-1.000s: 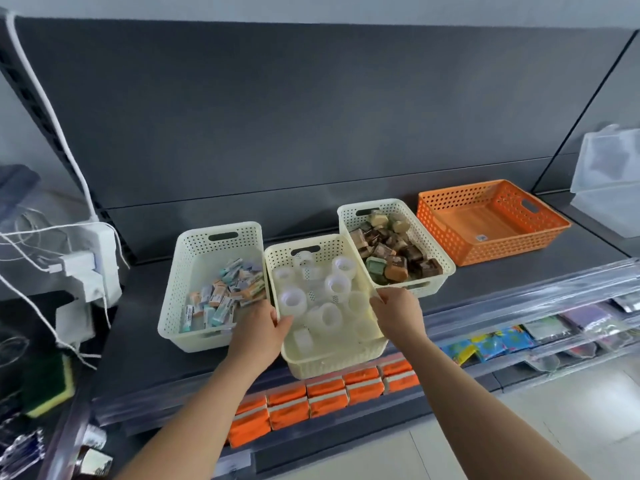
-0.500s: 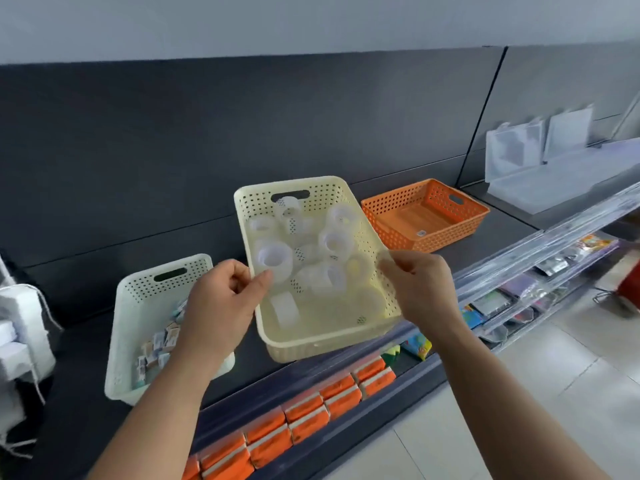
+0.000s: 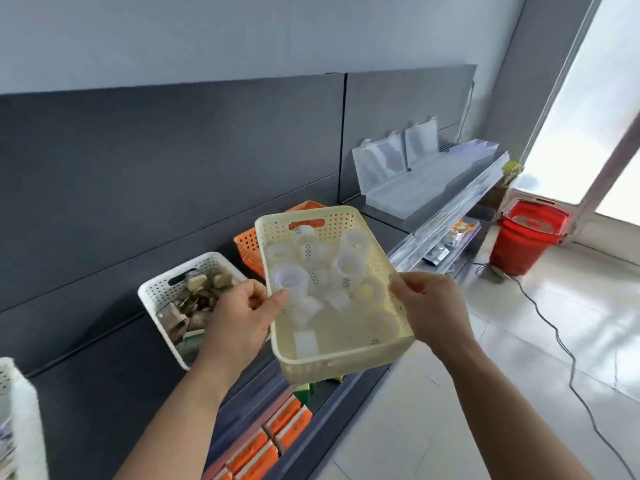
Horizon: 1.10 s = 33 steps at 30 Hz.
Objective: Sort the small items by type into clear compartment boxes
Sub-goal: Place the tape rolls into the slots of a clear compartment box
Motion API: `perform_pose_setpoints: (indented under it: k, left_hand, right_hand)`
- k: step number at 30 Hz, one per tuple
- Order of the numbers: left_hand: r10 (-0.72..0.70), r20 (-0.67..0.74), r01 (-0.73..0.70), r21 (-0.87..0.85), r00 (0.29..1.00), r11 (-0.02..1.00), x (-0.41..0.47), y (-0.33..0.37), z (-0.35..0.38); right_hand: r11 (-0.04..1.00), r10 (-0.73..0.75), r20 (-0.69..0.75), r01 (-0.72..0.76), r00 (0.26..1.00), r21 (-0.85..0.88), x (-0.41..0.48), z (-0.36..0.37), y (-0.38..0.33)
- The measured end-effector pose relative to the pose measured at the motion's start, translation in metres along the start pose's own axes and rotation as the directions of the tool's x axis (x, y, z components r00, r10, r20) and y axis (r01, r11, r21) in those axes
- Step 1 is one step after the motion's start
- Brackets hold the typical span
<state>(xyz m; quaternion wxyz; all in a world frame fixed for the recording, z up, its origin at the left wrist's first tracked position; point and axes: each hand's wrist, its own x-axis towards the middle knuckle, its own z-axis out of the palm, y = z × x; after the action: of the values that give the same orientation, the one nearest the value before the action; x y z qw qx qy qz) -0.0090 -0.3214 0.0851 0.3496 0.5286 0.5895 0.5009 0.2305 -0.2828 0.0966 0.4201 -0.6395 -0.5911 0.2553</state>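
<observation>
Cream basket (image 3: pixel 346 365) of clear tape rolls (image 3: pixel 348 266) is up in the air, off the shelf (image 3: pixel 104 393); left hand (image 3: pixel 239 320) and right hand (image 3: pixel 433 310) pinch its side rims, arms outstretched.

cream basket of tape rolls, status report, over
Left hand and right hand grip the cream basket by its sides, held in the air off the shelf. Tape rolls inside. Clear compartment boxes ahead right, path open.
</observation>
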Motion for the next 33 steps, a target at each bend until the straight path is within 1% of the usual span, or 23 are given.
perform_pose_setpoints:
  k: [4,7,12,15,23,29,33]
  left_hand:
    - [0.019,0.080,-0.019,0.004,0.997,1.000,0.045,0.012,0.079]
    - [0.023,0.109,-0.022,-0.008,0.994,1.000,0.079,0.023,0.142]
    - [0.010,0.207,-0.002,-0.039,0.978,0.999,0.127,0.034,0.240]
    - [-0.013,0.241,0.027,-0.055,0.970,0.998,0.153,0.040,0.291]
    - [-0.007,0.315,0.031,-0.070,0.949,0.997,0.252,0.047,0.410]
    - [0.018,0.340,-0.004,-0.043,0.940,0.999,0.353,0.059,0.487]
    - [0.015,0.381,-0.004,-0.029,0.925,1.000,0.424,0.073,0.532]
  right_hand:
    - [0.998,0.039,-0.088,-0.043,0.995,-0.053,0.050,-0.049,0.044]
    - [0.994,0.069,-0.134,-0.079,0.989,-0.072,0.087,-0.089,0.075]
    - [0.986,0.092,-0.203,-0.117,0.975,-0.118,0.152,-0.147,0.129]
    - [0.981,0.100,-0.239,-0.136,0.966,-0.140,0.189,-0.173,0.160]
    - [0.972,0.180,-0.273,-0.213,0.945,-0.095,0.299,-0.216,0.227]
    - [0.975,0.164,-0.328,-0.202,0.930,-0.086,0.414,-0.238,0.256]
    - [0.976,0.165,-0.342,-0.203,0.925,-0.079,0.492,-0.252,0.270]
